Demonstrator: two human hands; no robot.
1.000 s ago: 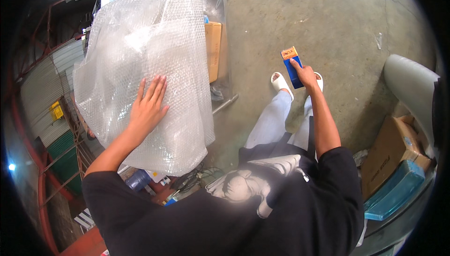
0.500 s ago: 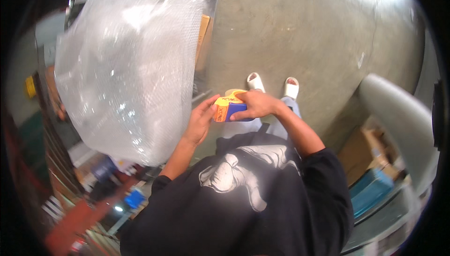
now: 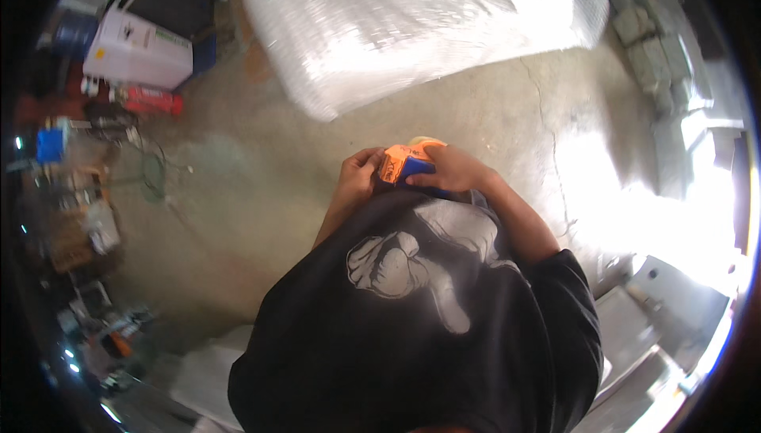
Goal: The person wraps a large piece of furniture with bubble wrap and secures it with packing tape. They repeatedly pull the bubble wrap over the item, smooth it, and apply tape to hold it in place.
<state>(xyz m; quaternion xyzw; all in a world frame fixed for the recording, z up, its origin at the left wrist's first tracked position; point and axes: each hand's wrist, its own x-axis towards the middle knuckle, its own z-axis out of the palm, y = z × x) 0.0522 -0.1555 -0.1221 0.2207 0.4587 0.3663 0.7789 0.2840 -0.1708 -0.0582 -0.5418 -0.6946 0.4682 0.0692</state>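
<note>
In front of my belly I hold an orange and blue tape dispenser (image 3: 399, 164) with dark handwriting on it and a rounded yellowish top. My right hand (image 3: 460, 170) is wrapped around its right side, with the thumb lying across the blue part. Fingers of my left hand (image 3: 361, 174) are pinched together at the orange left end; just what they grip there is too small to make out. Beyond my hands, a large piece of bubble wrap (image 3: 412, 29) stretches across the upper part of the view, apart from both hands.
At the far left stand a white box (image 3: 147, 49) and a red cylinder (image 3: 154, 101) on the floor. Cables (image 3: 154, 164) and assorted clutter lie along the left side. Pale blocks (image 3: 654, 61) line the far right. Grey panels (image 3: 678, 294) stand at the near right.
My body has turned left, so the bubble wrap has shifted from the left to straight ahead and right. Both hands stay on the tape dispenser, now closer to my shirt.
</note>
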